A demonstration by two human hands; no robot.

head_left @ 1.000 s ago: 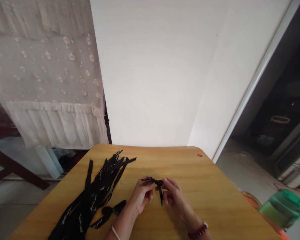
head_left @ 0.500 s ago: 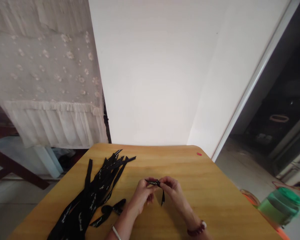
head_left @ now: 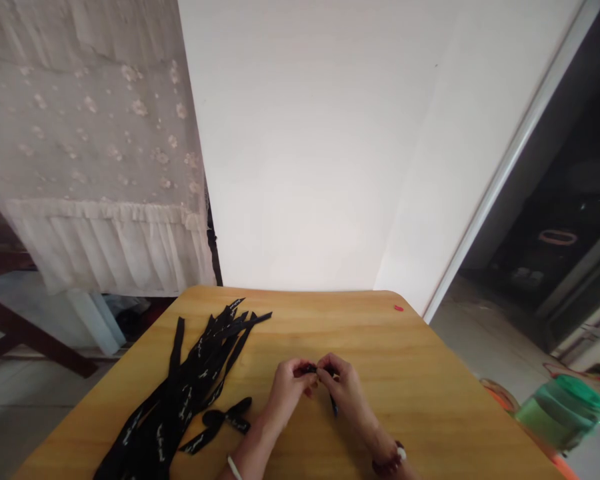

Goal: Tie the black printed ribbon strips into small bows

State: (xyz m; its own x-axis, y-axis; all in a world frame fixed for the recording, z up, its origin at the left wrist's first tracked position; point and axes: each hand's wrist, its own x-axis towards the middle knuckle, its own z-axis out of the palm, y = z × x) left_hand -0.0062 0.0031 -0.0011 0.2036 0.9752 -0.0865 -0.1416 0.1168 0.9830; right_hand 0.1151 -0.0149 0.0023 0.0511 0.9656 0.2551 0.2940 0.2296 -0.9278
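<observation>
Holds a black ribbon just above the near-middle part of a wooden table, between both hands. Pinches the ribbon's left part between thumb and fingers of the left hand, with the other fingers curled in below. Pinches the same ribbon near its middle between thumb and forefinger of the right hand, with fingertips close to the left ones. Lets 1 narrow end hang down beneath the right hand. Hides most of the ribbon behind fingers, too much to tell the shape of any knot.

Has 1 black bow lying flat on the table just beside the left forearm, with 2 loops and loose ends showing. Has, farther left, a long pile of black ribbons, printed with pale lettering and fanned out toward the far edge. Shows 1 small red piece near the far right corner.

Wears a pale bangle on the left wrist and a dark red beaded bracelet, with 1 whitish bead, on the right. Faces a white wall beyond the table, with a lace curtain to the left and a green translucent container to the right.
</observation>
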